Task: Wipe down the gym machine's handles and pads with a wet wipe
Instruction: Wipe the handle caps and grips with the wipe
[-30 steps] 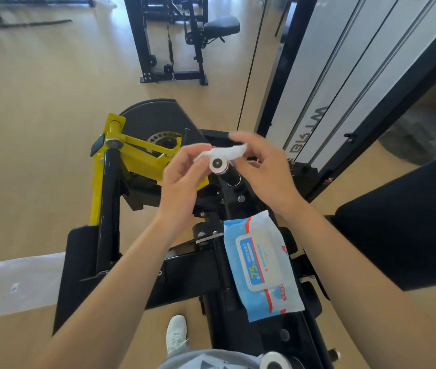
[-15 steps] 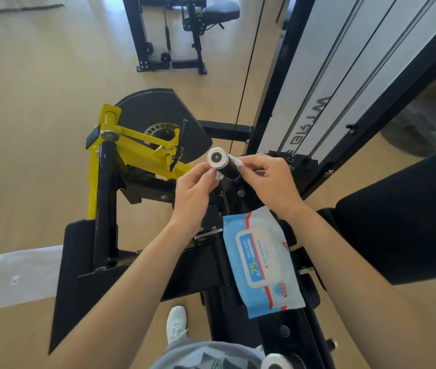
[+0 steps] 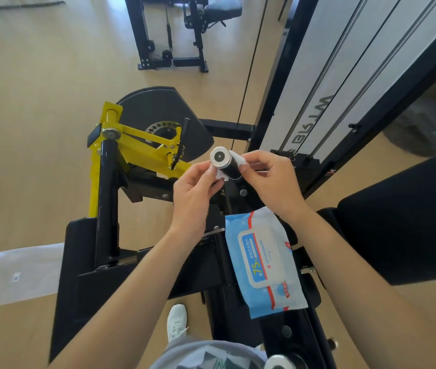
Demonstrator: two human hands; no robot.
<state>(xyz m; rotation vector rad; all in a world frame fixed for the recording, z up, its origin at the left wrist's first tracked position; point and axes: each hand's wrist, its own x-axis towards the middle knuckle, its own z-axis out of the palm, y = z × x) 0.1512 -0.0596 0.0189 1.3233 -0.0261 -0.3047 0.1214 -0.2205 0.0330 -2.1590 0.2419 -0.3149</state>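
Note:
A black machine handle (image 3: 228,166) with a silver end cap points up toward me at the centre. A white wet wipe (image 3: 221,174) is wrapped round the handle below the cap. My left hand (image 3: 194,194) pinches the wipe's left end against the grip. My right hand (image 3: 271,179) pinches the wipe's other end on the right side. A blue wet-wipe pack (image 3: 264,259) lies on the machine's black frame just below my right wrist.
A yellow lever arm (image 3: 137,145) and black cam disc (image 3: 163,113) sit left of the handle. A black pad (image 3: 408,214) is at right, the weight stack tower (image 3: 344,75) behind. A white sheet (image 3: 22,272) lies on the floor at left. Another machine (image 3: 174,30) stands far back.
The wipe lay over the handle's end cap one second ago. Both hands have drawn it down round the black grip, leaving the silver cap bare.

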